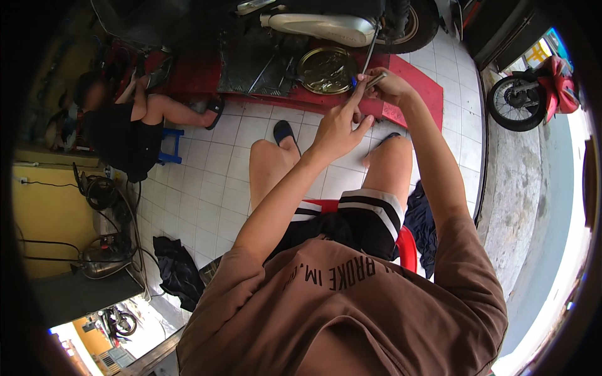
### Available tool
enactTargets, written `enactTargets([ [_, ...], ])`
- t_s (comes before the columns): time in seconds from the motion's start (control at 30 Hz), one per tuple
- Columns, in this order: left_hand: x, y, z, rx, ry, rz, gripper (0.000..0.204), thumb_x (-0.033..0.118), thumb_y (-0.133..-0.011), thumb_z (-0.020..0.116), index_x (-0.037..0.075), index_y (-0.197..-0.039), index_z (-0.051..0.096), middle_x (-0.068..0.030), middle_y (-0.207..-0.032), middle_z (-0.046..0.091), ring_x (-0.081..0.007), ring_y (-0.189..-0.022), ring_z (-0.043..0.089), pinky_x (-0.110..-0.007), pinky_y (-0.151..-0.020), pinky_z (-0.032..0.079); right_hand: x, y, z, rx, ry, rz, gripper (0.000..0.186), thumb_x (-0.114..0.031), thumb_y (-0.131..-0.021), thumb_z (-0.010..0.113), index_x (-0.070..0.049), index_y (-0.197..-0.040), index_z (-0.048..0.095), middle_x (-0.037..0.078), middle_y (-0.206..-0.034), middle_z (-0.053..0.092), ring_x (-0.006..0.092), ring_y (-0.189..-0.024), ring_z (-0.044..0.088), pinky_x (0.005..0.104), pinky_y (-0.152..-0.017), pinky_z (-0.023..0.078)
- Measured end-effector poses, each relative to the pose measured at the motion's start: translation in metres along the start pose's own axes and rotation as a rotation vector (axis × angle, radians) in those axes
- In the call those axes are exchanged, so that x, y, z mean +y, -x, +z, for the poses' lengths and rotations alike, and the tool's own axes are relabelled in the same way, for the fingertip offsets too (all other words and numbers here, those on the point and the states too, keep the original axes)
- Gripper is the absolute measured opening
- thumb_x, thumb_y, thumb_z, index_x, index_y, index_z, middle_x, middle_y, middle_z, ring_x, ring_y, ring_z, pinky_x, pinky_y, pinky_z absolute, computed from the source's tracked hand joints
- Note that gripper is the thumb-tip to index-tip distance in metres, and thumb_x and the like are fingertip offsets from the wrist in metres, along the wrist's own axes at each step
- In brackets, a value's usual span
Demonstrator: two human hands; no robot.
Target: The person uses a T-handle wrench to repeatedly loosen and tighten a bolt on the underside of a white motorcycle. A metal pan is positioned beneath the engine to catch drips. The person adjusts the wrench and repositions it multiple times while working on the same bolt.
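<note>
My right hand (392, 88) is closed with its fingertips around a short, grey metal piece (377, 79), shaped like a small bar. Beside it, my left hand (338, 130) has its index finger stretched up toward that piece and its thumb spread apart; its other fingers are partly hidden. A thin metal rod (371, 49) slants from the motorbike down to the fingertips; whether either hand grips it is unclear. Just past the left index finger shows a small blue spot. Left of the hands, a round gold-coloured pan (327, 70) lies on the red platform (411, 84).
Above the platform stands a motorbike with a silver cover (320, 26) and a rear wheel. At left, another person sits on a blue stool (170, 145). Hoses and a compressor (105, 257) stand lower left, near a black cloth (177, 271). A red motorbike (560, 88) is at right.
</note>
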State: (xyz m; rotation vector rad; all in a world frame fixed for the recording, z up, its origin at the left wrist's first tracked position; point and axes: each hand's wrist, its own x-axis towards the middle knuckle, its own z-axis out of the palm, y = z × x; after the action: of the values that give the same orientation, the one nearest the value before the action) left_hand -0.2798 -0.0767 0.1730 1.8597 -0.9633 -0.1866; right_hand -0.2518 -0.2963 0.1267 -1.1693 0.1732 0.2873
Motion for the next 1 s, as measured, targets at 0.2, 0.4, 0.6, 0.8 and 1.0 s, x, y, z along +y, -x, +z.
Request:
enactTargets([
  [0.2, -0.040, 0.003, 0.001, -0.054, -0.500, -0.275, 0.069, 0.030, -0.084, 0.067, 0.007, -0.142, 0.039, -0.0149, -0.071, 0.067, -0.0353, -0.074, 0.067, -0.043, -0.066, 0.054, 0.001, -0.005, 0.016, 0.002, 0.021, -0.019, 0.020, -0.021, -0.093, 0.063, -0.007, -0.079, 0.056, -0.003, -0.070, 0.049, 0.0069, -0.060, 0.041, 0.0222, -0.053, 0.034],
  [0.4, -0.014, 0.006, 0.005, -0.348, -0.368, -0.092, 0.081, 0.023, -0.082, 0.069, -0.007, -0.143, 0.025, -0.0167, -0.072, 0.068, -0.0312, -0.070, 0.068, -0.038, -0.064, 0.054, -0.004, -0.010, 0.000, -0.066, -0.053, -0.033, 0.020, -0.020, -0.092, 0.065, -0.005, -0.080, 0.060, 0.000, -0.070, 0.057, 0.0063, -0.056, 0.043, 0.0209, -0.052, 0.037],
  [0.6, 0.002, -0.010, 0.011, 0.123, 0.132, -0.034, 0.076, 0.013, -0.085, 0.067, -0.004, -0.146, 0.025, -0.0096, -0.059, 0.057, -0.0091, -0.048, 0.053, -0.025, -0.048, 0.044, -0.003, -0.011, -0.001, -0.001, -0.079, -0.021, 0.020, -0.018, -0.092, 0.065, -0.005, -0.077, 0.059, 0.001, -0.070, 0.058, 0.0070, -0.058, 0.047, 0.0208, -0.052, 0.038],
  [0.8, -0.041, 0.003, 0.015, -0.020, -0.337, -0.216, 0.074, 0.026, -0.085, 0.068, -0.008, -0.141, 0.034, -0.0124, -0.064, 0.058, -0.0252, -0.054, 0.058, -0.036, -0.056, 0.049, -0.011, -0.013, 0.008, 0.024, -0.112, -0.062, 0.020, -0.017, -0.093, 0.063, -0.006, -0.077, 0.059, -0.001, -0.067, 0.054, 0.0069, -0.056, 0.041, 0.0217, -0.051, 0.036],
  [1.0, -0.008, -0.001, 0.004, -0.354, -0.235, 0.139, 0.078, 0.023, -0.087, 0.066, -0.006, -0.146, 0.024, -0.0120, -0.068, 0.060, -0.0233, -0.055, 0.058, -0.033, -0.054, 0.047, -0.011, -0.006, -0.006, 0.018, -0.103, -0.039, 0.020, -0.017, -0.094, 0.061, -0.006, -0.077, 0.060, -0.001, -0.068, 0.054, 0.0064, -0.056, 0.040, 0.0214, -0.052, 0.036],
])
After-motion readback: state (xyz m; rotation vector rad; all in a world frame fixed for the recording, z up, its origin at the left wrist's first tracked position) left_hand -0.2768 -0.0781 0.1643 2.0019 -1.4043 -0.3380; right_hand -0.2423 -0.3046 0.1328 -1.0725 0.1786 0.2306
